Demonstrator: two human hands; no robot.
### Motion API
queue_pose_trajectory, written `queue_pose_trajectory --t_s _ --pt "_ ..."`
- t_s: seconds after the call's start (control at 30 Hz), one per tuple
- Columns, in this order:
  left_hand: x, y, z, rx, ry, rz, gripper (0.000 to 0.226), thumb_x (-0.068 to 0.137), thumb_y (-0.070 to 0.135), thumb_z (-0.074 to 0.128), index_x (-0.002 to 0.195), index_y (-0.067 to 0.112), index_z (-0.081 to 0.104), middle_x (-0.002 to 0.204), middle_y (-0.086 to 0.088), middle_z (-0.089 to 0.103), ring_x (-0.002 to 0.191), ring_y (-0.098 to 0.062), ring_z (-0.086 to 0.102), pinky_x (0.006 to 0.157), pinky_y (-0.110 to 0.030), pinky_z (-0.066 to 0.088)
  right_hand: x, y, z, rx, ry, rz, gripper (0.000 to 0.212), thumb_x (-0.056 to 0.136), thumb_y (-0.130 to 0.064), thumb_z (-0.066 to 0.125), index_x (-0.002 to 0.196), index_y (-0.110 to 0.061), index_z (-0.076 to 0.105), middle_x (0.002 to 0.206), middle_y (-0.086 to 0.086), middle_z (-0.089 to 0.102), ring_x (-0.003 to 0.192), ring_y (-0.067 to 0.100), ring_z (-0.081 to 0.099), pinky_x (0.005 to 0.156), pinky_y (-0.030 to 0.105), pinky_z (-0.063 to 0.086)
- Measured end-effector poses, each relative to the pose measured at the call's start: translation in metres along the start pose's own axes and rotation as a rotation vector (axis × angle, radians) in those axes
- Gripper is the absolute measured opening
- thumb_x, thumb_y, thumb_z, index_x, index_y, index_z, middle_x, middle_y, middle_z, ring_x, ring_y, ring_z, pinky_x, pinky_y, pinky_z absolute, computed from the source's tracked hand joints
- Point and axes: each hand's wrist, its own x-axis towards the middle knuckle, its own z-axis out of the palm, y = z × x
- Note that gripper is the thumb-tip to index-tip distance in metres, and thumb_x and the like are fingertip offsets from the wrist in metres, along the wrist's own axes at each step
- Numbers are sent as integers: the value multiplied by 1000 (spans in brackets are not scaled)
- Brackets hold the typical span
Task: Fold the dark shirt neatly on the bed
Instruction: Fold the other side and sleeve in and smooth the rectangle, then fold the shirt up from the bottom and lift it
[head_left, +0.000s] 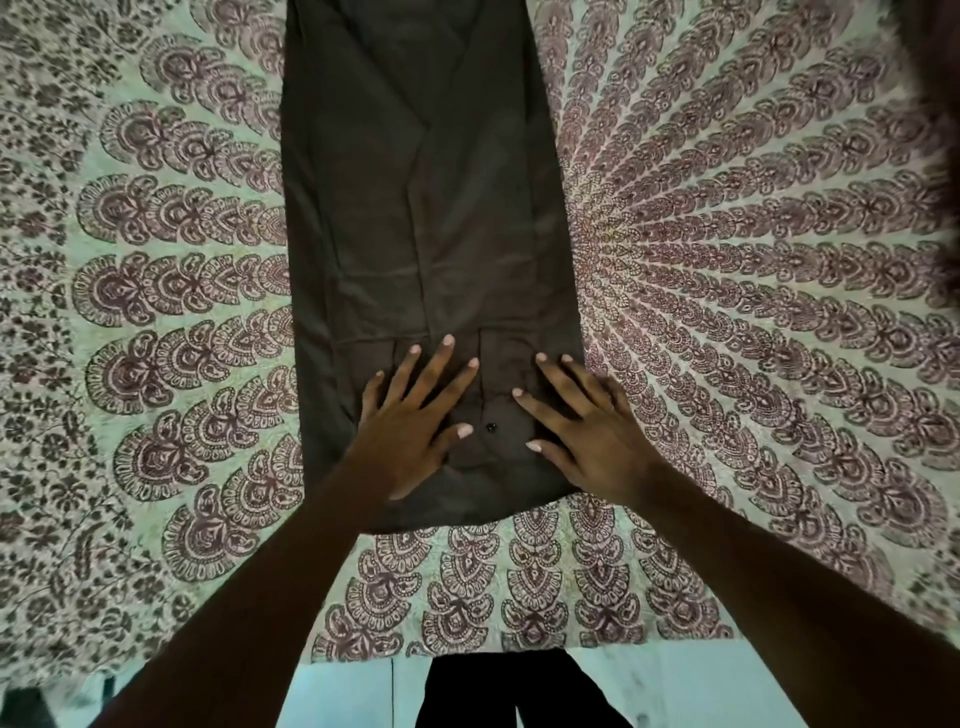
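The dark shirt (415, 208) lies flat on the bed as a long narrow strip, its sides folded in toward the middle. It runs from the top of the view down to near the bed's front edge. My left hand (415, 421) presses flat on the shirt's near end, fingers spread. My right hand (587, 426) lies flat beside it on the near right part, fingers spread too. A small dark button (490, 427) shows between my two thumbs. Neither hand grips the cloth.
The bed is covered by a pale sheet (727, 312) with a maroon peacock-feather print, spreading wide on both sides of the shirt. The bed's front edge (519, 652) is near me, with pale floor and my dark-clothed legs (498, 691) below.
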Motion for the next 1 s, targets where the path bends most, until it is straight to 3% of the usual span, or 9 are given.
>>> queue_pose_trajectory --t_s 0.1,0.17,0.23,0.4,0.57,0.67,0.83,0.9,1.0 --pt "-26 -11 -17 -91 52 -56 65 99 41 54 158 39 28 172 9 9 154 -29 19 112 -60 33 -14 6 -11 -17 -45 -89 81 91 -30 65 161 -30 26 173 4 10 156 30 21 117 56 29" --pt "-49 -31 -24 -24 -5 -118 85 81 39 77 155 40 34 170 6 15 150 -31 26 109 -61 38 -22 14 -17 -55 -106 -142 107 74 -13 78 163 -28 20 173 2 9 156 29 21 115 56 32" --pt "-73 -55 -25 69 -105 -144 106 65 41 91 155 42 34 170 4 17 150 -34 29 110 -62 38 -25 20 -19 -119 -132 -238 115 68 1 76 163 -27 18 173 1 10 157 28 21 110 55 37" --pt "-100 -93 -10 156 -167 -69 111 71 15 83 158 47 23 172 4 13 151 -35 29 106 -65 41 -12 30 -15 -242 -151 -424 112 70 2 73 162 -34 19 174 0 7 159 25 15 108 59 36" --pt "-81 -101 -5 136 24 -16 84 68 8 77 141 43 56 157 -5 42 131 -42 41 97 -64 44 11 23 -8 -221 -162 -449 90 68 -15 77 150 -35 47 167 0 32 153 25 33 108 58 31" --pt "-72 -100 -9 75 121 64 53 74 20 69 123 40 71 147 -5 53 127 -39 43 100 -57 39 17 16 -7 -133 -87 -441 65 71 -20 65 134 -32 65 152 -1 54 139 26 50 104 54 34" --pt "-52 -111 -14 -283 125 -11 37 78 27 48 97 40 77 140 7 58 134 -33 45 106 -53 30 18 -3 -9 66 23 -217 59 61 -15 83 116 -33 72 131 -6 69 126 20 58 103 43 26" --pt "-38 -120 -28 -453 159 35 36 77 17 51 97 33 76 135 8 63 134 -30 49 109 -59 35 24 -10 -22 295 72 -52 45 73 -22 70 117 -35 68 123 -9 73 117 18 68 106 46 36" --pt "-13 -131 -60 -784 201 118 41 76 1 55 99 27 78 118 15 72 119 -5 63 108 -30 48 41 -9 -51 752 37 228 45 85 3 61 112 -30 75 111 -17 76 104 10 73 93 46 59"
